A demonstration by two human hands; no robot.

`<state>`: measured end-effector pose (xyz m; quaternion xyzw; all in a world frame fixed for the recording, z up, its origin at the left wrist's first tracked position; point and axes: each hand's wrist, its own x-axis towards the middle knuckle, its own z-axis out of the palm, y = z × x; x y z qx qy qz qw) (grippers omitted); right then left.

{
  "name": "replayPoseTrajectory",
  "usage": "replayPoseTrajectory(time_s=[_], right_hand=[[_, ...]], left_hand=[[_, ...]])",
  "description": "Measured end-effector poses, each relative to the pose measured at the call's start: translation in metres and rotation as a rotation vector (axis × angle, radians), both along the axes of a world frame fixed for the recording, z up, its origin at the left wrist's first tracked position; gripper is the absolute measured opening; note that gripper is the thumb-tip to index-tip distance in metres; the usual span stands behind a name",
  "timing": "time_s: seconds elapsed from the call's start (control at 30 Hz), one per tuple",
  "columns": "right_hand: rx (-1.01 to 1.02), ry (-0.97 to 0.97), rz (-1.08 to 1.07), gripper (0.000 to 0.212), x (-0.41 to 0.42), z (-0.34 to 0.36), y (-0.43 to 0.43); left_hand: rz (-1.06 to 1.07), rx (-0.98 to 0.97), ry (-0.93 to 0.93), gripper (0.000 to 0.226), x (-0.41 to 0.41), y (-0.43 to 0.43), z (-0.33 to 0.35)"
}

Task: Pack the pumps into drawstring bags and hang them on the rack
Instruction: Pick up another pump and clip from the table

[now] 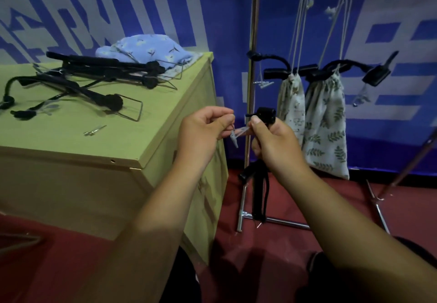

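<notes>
I have the pump at centre frame, held in the air past the bench's 3 o'clock edge. It is all black, with a blocky head and a short nozzle pointing to 9 o'clock, while its body and dark straps hang down towards 6 o'clock. My right grip is curled round it just under the head. My left grip pinches a small clear packet between thumb and fingertips, and the packet reaches across to the right thumb. The bench is a pale green box filling the 9 o'clock side. On it lie a tangled heap of black pumps, a pile of blue flowered cloth at its far corner, and a small metal pin lying alone nearer me. The rack stands at 12 to 3 o'clock, a chrome pole with a foot bar on the red floor. Two leaf-print bags hang from it by pale cords, side by side and touching, with black parts sticking out at their mouths. Behind is a blue and white patterned wall. There is open room between the bench edge and the rack pole, where both grips hang, and bare floor at 5 o'clock.
</notes>
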<state>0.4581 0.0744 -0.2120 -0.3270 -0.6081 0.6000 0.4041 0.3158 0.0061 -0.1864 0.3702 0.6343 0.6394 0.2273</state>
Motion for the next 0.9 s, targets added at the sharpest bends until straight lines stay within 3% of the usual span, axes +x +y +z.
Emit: replayPoseTrajectory(time_s=[0.6,0.9], right_hand=[[-0.064,-0.105,-0.006,0.027,-0.006,-0.071,0.030],[-0.038,-0.151,0.028,0.027,-0.015,-0.078,0.033]], left_hand=[[-0.026,-0.088,-0.147,0.016,-0.013,0.021,-0.073],[-0.106,-0.108,-0.028,0.020,-0.027,0.018,-0.085]])
